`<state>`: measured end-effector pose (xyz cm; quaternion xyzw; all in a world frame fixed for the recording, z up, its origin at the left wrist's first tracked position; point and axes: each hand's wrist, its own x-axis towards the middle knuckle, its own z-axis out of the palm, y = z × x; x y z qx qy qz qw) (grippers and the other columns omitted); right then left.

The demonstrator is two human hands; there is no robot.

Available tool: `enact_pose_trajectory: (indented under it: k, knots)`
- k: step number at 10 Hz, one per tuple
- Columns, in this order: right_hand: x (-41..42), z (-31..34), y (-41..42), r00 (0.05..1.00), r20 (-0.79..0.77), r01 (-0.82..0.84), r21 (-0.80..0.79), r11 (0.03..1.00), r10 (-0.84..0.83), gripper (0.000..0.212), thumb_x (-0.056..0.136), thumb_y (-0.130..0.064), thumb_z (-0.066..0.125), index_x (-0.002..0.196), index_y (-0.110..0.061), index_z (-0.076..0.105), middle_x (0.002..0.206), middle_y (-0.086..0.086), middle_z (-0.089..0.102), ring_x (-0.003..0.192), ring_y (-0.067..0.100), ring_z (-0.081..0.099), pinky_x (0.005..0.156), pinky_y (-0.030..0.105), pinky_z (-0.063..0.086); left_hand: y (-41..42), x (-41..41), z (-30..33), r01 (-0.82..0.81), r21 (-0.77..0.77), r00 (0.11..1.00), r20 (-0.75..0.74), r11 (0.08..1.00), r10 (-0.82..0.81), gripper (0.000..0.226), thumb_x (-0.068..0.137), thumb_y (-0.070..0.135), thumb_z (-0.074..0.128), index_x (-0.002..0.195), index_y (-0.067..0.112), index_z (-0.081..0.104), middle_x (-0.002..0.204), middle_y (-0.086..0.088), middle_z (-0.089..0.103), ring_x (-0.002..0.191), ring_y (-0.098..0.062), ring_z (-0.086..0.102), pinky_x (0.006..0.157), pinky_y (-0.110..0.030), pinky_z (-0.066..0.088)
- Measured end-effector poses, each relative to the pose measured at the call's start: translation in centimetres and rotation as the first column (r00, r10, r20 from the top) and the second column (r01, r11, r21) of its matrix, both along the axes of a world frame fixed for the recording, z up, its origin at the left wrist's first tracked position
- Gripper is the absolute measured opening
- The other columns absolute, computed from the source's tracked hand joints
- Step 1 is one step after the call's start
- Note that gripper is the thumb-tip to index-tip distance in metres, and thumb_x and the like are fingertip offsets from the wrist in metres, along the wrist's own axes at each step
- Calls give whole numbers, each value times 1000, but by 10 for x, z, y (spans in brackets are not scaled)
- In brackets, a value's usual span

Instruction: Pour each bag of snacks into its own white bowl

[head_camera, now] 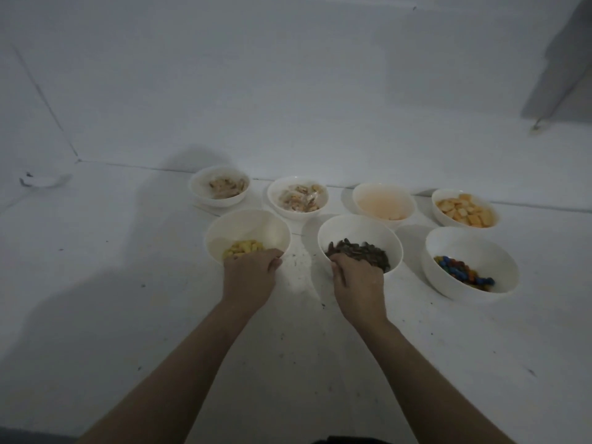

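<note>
Several white bowls stand in two rows on a white table (128,283). My left hand (250,274) grips the near rim of the front left bowl (246,216), which holds yellow snack pieces. The near rim of the middle front bowl (358,221), filled with dark seeds, is gripped by my right hand (355,277), its fingers curled over the edge. The front right bowl (464,238) holds coloured candies. In the back row, one bowl (443,200) holds orange crackers and another (384,193) looks almost empty. No snack bag is in view.
Two more back bowls (275,195) (200,187) hold pale wrapped snacks. A small white object (45,181) lies at the far left by the wall. Dark crumbs speckle the table between the front bowls. White walls close the back and left.
</note>
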<state>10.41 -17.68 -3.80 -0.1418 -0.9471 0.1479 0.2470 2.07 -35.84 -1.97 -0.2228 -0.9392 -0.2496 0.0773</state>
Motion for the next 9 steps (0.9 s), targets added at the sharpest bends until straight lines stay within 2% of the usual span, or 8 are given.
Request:
enact_pose_trajectory:
  k: [3,4,6,7,8,9]
  knots:
    - [-13,-1,0,996,-49,-69,-25,997,68,19,92,-19,57,96,-20,75,82,-2,75,71,23,65,63,36,48,-14,-26,-7,152,115,984,-114,982,-139,24,92,27,59,109,21,75,88,-2,76,77,-23,67,75,-34,51]
    - [-14,-1,-1,998,-25,-66,-29,997,66,18,93,-19,57,97,-21,75,85,-2,75,73,23,65,66,39,51,-21,-35,-8,171,143,980,-130,975,-153,26,88,28,59,107,18,76,86,-4,77,75,-25,68,71,-32,52]
    - [-13,0,-2,998,-18,-54,-49,997,53,25,94,-24,51,101,-21,74,91,-2,76,79,23,66,71,40,50,-29,-47,-9,200,189,976,-128,961,-178,19,88,20,67,105,17,77,82,-3,76,71,-23,66,70,-31,53]
    - [-12,-2,-4,998,-3,-63,-50,997,63,28,95,-27,48,101,-21,74,91,-3,76,81,21,67,73,42,52,-30,-45,-13,225,175,968,-150,958,-200,24,89,26,60,103,18,77,81,0,76,70,-22,66,70,-35,53]
    - [-14,2,-4,998,-15,-63,-25,998,63,23,96,-23,50,103,-19,72,95,-3,74,86,21,66,75,42,52,-27,-48,-9,221,145,967,-160,965,-197,32,89,33,51,104,20,76,86,2,76,78,-23,67,76,-38,51]
    - [-2,4,-12,986,-132,-93,86,992,104,22,95,-21,49,105,-18,69,101,-3,69,94,20,61,81,38,48,-36,-38,-10,257,140,929,-308,956,-205,34,90,38,48,108,18,70,101,3,70,97,-23,62,80,-39,43]
